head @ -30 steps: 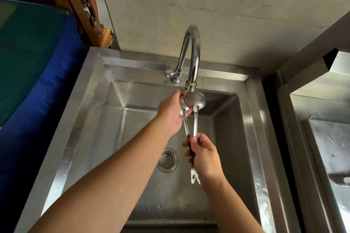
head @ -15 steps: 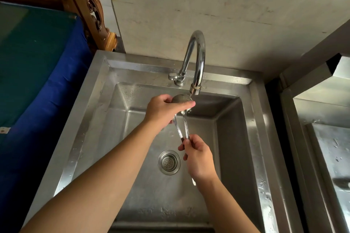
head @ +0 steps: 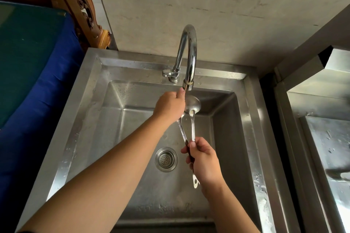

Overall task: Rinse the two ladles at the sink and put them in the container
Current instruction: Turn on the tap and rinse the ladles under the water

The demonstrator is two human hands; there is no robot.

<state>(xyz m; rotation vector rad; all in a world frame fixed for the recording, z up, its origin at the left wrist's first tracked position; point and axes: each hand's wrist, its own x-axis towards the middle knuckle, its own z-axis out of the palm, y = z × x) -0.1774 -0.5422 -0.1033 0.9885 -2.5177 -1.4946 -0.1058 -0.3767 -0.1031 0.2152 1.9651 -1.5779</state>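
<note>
Two steel ladles stand upright over the sink (head: 89,111), handles together in my right hand (head: 203,161). One ladle's bowl (head: 192,104) sits just under the tap's spout (head: 187,84), and water runs over it and down its handle. The second ladle (head: 181,128) has a dark lower handle. Its bowl is hidden behind my left hand (head: 170,105), which curls around it with the fingertips touching the first bowl's left rim. The handle tips stick out below my right wrist.
The drain strainer (head: 166,159) lies in the basin floor below the ladles. The tap's lever (head: 166,73) sits at its base on the back rim. A steel unit (head: 322,138) stands to the right, a blue and green covered surface (head: 34,73) to the left.
My left hand covered both bowls half a second ago and has slid to the left, uncovering one ladle's bowl under the spout. The right hand still holds the handles.
</note>
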